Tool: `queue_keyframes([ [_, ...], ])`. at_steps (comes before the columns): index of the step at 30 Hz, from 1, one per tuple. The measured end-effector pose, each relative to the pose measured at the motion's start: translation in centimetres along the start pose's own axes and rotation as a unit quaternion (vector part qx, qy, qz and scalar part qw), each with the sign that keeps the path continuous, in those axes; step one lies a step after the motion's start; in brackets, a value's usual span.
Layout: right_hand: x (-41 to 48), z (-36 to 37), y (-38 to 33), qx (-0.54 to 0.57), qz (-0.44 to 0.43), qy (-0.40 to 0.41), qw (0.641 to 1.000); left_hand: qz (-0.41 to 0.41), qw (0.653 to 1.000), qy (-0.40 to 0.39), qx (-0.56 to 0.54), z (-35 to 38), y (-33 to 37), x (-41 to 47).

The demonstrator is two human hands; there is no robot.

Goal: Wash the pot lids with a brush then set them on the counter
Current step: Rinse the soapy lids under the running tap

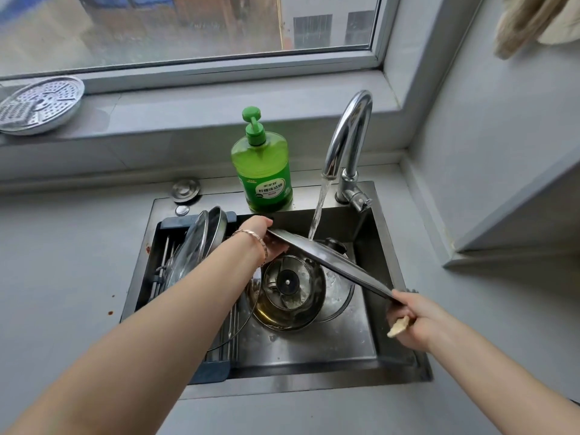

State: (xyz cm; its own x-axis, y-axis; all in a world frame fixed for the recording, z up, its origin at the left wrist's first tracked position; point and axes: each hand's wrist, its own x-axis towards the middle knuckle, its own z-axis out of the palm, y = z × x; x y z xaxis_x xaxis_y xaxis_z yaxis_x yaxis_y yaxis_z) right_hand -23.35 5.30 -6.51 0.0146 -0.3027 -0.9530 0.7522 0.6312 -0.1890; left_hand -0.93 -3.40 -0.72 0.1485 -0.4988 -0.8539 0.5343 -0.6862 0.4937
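Observation:
A large steel pot lid (326, 262) hangs tilted over the sink, seen nearly edge-on, with tap water falling on its upper side. My left hand (263, 237) grips its far left rim. My right hand (411, 318) pinches its near right rim and also holds a beige brush or scrubber (398, 326) against the palm. Under the held lid, more lids (288, 284), steel and glass, lie stacked in the sink basin. Two glass lids (201, 243) lean upright in the rack on the left.
A dark drying rack (175, 222) spans the left of the steel sink (314, 350). The faucet (345, 142) runs. A green soap bottle (262, 164) stands behind the sink. A perforated steamer plate (40, 103) rests on the windowsill. Grey counter (62, 262) surrounds the sink.

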Motion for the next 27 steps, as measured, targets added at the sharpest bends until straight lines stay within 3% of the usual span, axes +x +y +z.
queue_keyframes([
  [6,1.5,-0.3,0.3,0.026,0.016,0.018,0.999,-0.011,0.999,-0.030,0.041,2.2,0.6,0.5],
  [9,1.8,-0.2,0.3,-0.004,-0.016,0.036,0.999,-0.019,0.998,-0.043,0.052,1.2,0.8,0.4],
  [15,2.1,0.4,2.0,-0.181,-0.096,0.086,0.975,0.016,0.996,-0.046,0.078,-4.3,0.6,-1.9],
  [18,2.9,0.1,3.6,-0.241,-0.136,0.054,0.960,0.046,0.994,-0.074,0.063,-7.1,0.2,-2.5],
  [24,2.5,1.2,5.2,-0.258,-0.327,0.019,0.909,0.113,0.990,-0.053,0.061,-9.8,-1.2,-2.9],
  [27,0.7,1.7,3.9,-0.271,-0.420,0.033,0.865,0.085,0.995,-0.047,0.030,-9.9,-2.2,-1.7],
])
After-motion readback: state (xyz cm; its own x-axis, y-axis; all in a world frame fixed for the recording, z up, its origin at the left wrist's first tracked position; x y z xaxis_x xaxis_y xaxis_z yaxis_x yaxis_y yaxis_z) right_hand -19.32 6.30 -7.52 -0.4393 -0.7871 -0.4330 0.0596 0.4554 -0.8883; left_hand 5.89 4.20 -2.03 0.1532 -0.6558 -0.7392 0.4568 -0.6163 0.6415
